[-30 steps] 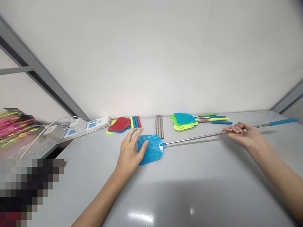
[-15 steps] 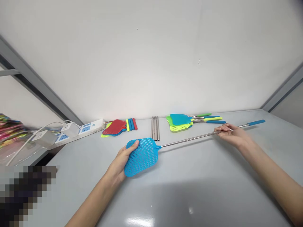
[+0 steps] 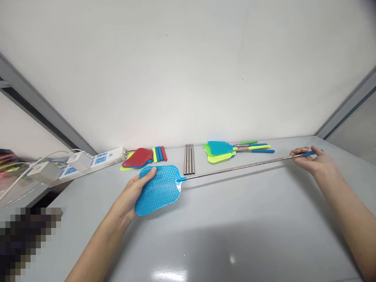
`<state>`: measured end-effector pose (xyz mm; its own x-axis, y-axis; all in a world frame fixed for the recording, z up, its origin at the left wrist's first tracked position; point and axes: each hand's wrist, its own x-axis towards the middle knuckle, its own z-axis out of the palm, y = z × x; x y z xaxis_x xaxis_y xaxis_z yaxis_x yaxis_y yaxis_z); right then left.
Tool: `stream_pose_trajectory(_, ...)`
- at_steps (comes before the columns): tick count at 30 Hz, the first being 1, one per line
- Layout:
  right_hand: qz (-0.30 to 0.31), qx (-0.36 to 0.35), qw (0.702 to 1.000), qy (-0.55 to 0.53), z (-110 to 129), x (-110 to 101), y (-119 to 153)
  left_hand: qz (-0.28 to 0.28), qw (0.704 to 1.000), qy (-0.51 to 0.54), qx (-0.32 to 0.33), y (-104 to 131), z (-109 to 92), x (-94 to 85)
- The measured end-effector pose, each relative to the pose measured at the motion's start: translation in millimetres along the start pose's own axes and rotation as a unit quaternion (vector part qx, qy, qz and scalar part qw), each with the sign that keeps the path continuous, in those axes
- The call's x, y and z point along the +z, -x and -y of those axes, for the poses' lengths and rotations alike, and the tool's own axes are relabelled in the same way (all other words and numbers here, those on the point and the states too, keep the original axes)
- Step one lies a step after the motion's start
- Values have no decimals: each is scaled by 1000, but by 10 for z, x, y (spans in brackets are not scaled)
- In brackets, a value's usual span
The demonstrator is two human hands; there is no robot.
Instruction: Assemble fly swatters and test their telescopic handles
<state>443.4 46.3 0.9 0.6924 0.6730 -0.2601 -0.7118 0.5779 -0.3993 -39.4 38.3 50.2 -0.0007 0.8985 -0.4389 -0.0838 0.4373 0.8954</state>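
Observation:
A blue fly swatter (image 3: 161, 190) with a long extended metal rod is held above the grey table. My left hand (image 3: 129, 197) grips the left edge of its perforated head, thumb on top. At the other end, my right hand (image 3: 311, 160) is closed around the blue handle, with the palm turned up. Behind the rod, several swatters (image 3: 221, 148) with blue, green and yellow heads lie stacked. Metal tubes (image 3: 189, 159) lie side by side near the middle. Farther left are coloured handle grips (image 3: 159, 154) and loose red, blue and yellow heads (image 3: 137, 158).
On the left, a white power strip (image 3: 110, 157) with plugged-in adapters (image 3: 79, 161) and cables lies along the grey table (image 3: 235, 223). Colourful plastic-wrapped items are at the far left. A white wall stands behind, with metal frame bars at both sides.
My right hand has slid outward along the rod onto the blue handle. My left hand and the swatter head have shifted left. The view has also shifted slightly.

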Motion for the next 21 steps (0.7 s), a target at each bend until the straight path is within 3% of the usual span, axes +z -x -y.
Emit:
stream_pose_trajectory(5, -54, 52, 997, -20, 163, -110, -107, 18, 999, 9, -35, 17, -8, -5)
stream_pose_trajectory(12, -65, 41, 996, -40, -14, -163, -4, 24, 990, 20, -139, -21, 128, 38)
stream_pose_trajectory(21, -46, 40, 997, -55, -135, -199, 89, 38, 985, 11, -166, -41, 133, 41)
